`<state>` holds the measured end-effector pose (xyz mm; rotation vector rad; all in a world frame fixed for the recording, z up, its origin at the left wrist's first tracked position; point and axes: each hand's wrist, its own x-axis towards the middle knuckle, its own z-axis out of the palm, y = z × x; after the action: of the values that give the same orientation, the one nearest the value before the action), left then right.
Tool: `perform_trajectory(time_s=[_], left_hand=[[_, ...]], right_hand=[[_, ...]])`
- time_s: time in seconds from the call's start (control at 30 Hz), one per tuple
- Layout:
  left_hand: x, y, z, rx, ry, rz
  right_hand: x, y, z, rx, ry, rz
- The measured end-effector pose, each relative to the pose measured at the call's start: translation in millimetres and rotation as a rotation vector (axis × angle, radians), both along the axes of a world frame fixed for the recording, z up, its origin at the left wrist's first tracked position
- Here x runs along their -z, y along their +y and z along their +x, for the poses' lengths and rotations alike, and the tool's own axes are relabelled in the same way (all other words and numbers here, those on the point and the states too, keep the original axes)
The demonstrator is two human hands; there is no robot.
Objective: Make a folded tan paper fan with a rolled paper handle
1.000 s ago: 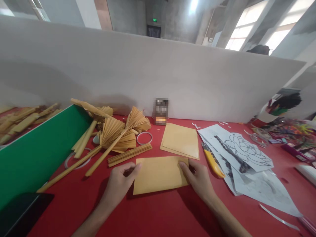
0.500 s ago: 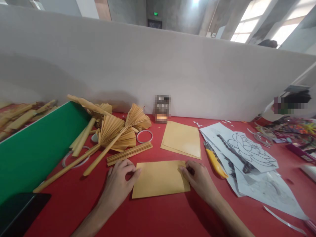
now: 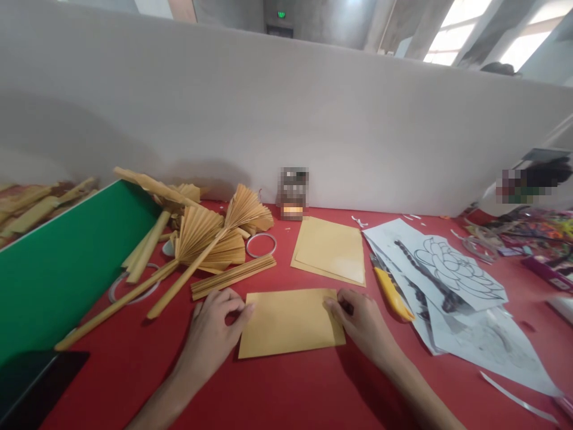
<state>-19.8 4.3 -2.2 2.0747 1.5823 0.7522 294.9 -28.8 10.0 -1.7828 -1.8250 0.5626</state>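
A rectangular sheet of tan paper [image 3: 290, 325] lies in front of me on the red table. My left hand [image 3: 220, 319] pinches its left edge near the upper corner, and my right hand [image 3: 362, 319] pinches the right edge in the same way. Just behind the left hand is a pleated strip of tan paper [image 3: 235, 277]. Beyond the right hand lie more flat tan sheets [image 3: 330, 251], stacked slightly askew. Pleated paper fans with rolled handles [image 3: 201, 239] rest to the left.
A yellow-handled cutter [image 3: 393, 295] lies beside papers with flower drawings [image 3: 461, 269] on the right. Rolls of tape [image 3: 261, 245] sit near the fans. A green panel [image 3: 76, 263] stands at the left, a dark object [image 3: 45, 382] below it. A pale partition [image 3: 358, 131] rises behind.
The whole view has shifted slightly, with the background sitting a little higher in the picture. Both hands keep their hold on the sheet, which shows no clear movement.
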Motion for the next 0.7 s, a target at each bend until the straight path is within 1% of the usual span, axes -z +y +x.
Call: perform_trajectory(time_s=[0.27,0.6,0.7], left_hand=[[1.3,-0.3,0.1,-0.005,0.041,0.010],[-2.6,-8.9,9.7,0.001,0.302,0.115],[-1.5,-10.3,10.4,0.000,0.349,0.132]], right_hand=[[3.4,-0.4,-0.8,0.004,-0.055,0.036],[11.2,0.3,-4.8,0.018,-0.162,0.138],[11.4,-0.3,-5.8,0.020,-0.213,0.152]])
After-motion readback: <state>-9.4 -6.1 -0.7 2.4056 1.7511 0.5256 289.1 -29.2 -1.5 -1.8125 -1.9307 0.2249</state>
